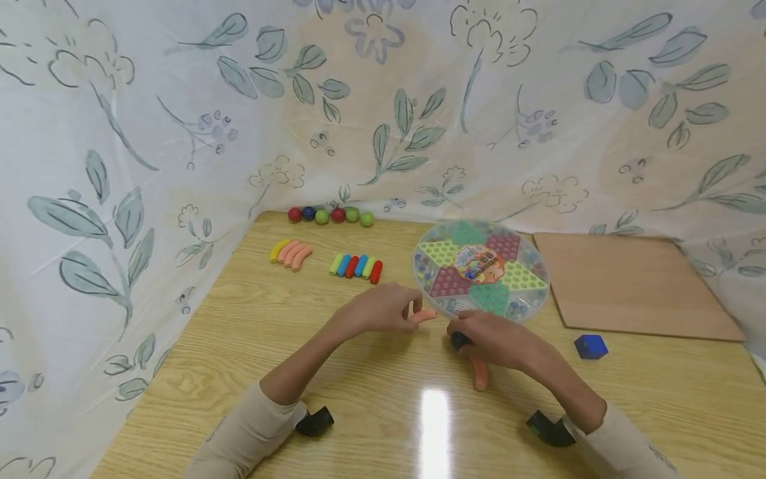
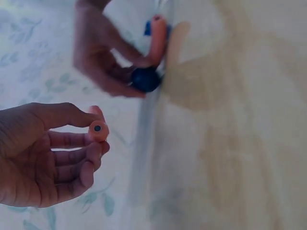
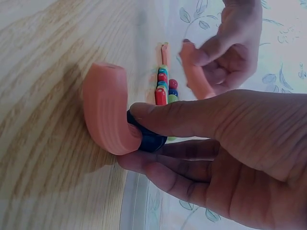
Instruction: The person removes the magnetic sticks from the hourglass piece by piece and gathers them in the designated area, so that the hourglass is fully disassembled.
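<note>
My left hand [image 1: 385,309] pinches a curved pink-orange plastic piece [image 1: 423,316] between thumb and fingers, in front of the round game board. In the left wrist view, a small dark dot shows at the facing end of this piece [image 2: 98,129]. My right hand [image 1: 493,338] holds a dark blue ball [image 3: 148,139] between thumb and fingertips. A second curved pink-orange piece [image 3: 105,112] meets that ball and sticks out from it; whether the two are joined is hard to tell. Both hands are close together, a small gap between them.
A round Chinese checkers board [image 1: 479,266] lies just beyond the hands. Further left are short coloured sticks [image 1: 353,266], curved pieces [image 1: 290,254] and a row of coloured balls [image 1: 338,215]. To the right sit a blue cube [image 1: 591,346] and a brown board [image 1: 634,286].
</note>
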Available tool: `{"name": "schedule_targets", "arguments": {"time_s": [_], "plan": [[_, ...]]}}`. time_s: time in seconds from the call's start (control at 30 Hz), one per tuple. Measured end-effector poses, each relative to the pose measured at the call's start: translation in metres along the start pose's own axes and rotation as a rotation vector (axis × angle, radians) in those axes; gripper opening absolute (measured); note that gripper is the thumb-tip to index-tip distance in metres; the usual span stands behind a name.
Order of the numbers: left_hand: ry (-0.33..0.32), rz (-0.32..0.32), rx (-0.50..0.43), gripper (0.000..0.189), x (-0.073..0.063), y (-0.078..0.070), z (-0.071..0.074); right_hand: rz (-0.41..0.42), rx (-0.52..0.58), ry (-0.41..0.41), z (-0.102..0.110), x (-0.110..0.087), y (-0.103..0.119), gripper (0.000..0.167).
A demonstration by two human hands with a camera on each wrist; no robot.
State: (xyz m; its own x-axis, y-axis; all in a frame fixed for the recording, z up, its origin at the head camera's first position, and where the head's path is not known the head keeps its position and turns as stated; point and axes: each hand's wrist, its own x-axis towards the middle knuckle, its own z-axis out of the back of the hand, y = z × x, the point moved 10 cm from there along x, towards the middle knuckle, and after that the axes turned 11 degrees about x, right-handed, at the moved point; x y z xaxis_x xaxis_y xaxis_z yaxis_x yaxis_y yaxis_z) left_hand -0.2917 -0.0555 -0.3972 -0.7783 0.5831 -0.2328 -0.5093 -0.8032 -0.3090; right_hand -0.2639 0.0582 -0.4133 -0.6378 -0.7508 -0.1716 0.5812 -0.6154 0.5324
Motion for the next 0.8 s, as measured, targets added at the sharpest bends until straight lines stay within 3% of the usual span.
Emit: {"name": "schedule_targets", "arguments": {"time_s": [0.2, 0.5, 0.67, 0.8], "plan": [[-0.08, 0.069, -0.025, 0.015, -0.011, 0.027, 0.03, 0.02, -0.011, -0.017, 0.001, -0.002, 0.001, 0.013], [-0.311, 0.247, -0.035, 0.029, -0.041, 0.095, 0.08, 0.035, -0.004, -0.023, 0.002, -0.002, 0.004, 0.012], [-0.392, 0.389, -0.021, 0.048, -0.056, 0.136, 0.091, 0.025, -0.001, -0.019, 0.002, -0.002, 0.005, 0.011], [-0.398, 0.508, -0.003, 0.047, -0.066, 0.167, 0.09, 0.032, -0.003, -0.024, 0.002, -0.002, 0.005, 0.011]]}}
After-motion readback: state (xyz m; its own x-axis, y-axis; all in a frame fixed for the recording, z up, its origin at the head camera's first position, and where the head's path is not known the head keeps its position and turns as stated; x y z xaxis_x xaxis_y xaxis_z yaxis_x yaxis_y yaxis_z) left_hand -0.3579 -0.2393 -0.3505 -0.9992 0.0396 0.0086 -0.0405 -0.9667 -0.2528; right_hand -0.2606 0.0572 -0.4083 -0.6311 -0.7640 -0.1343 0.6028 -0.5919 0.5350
